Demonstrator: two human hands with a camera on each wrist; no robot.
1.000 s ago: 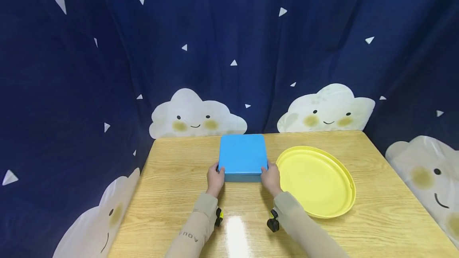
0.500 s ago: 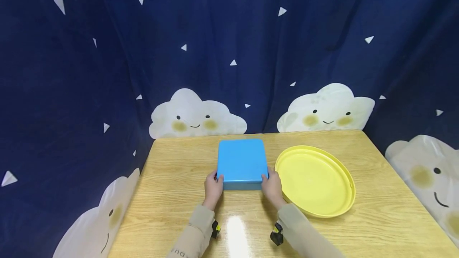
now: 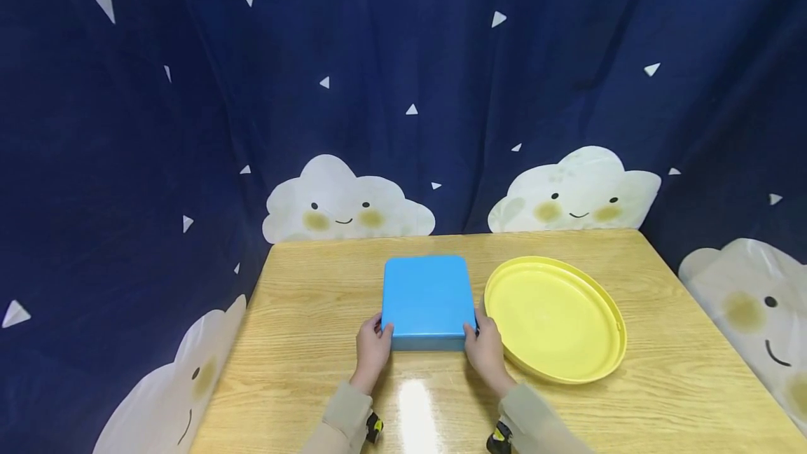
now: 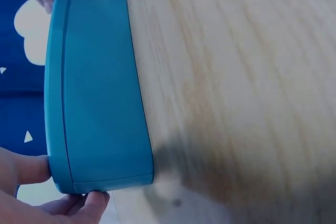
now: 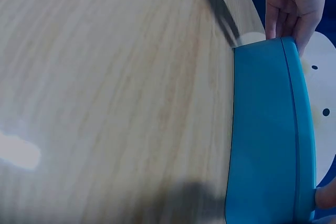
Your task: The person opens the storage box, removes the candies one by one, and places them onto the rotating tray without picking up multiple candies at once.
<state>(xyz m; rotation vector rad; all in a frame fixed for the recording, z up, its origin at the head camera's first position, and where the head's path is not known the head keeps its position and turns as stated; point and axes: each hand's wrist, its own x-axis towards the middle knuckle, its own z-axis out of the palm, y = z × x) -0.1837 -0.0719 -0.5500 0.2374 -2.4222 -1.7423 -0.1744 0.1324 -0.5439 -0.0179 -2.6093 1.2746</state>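
A blue box (image 3: 427,296) is pinched at its lower corners, between the left hand (image 3: 373,350) and right hand (image 3: 485,352), at the frame's lower centre, left of a yellow tray (image 3: 555,321)

Smooth plastic-looking box (image 3: 427,296); glossy wood-grain table (image 3: 315,293).

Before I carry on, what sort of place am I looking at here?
Probably a curtained-off tabletop workspace indoors; the wider room is hidden. A dark blue curtain printed with smiling clouds hangs behind and beside a wooden table, where a round yellow tray lies.
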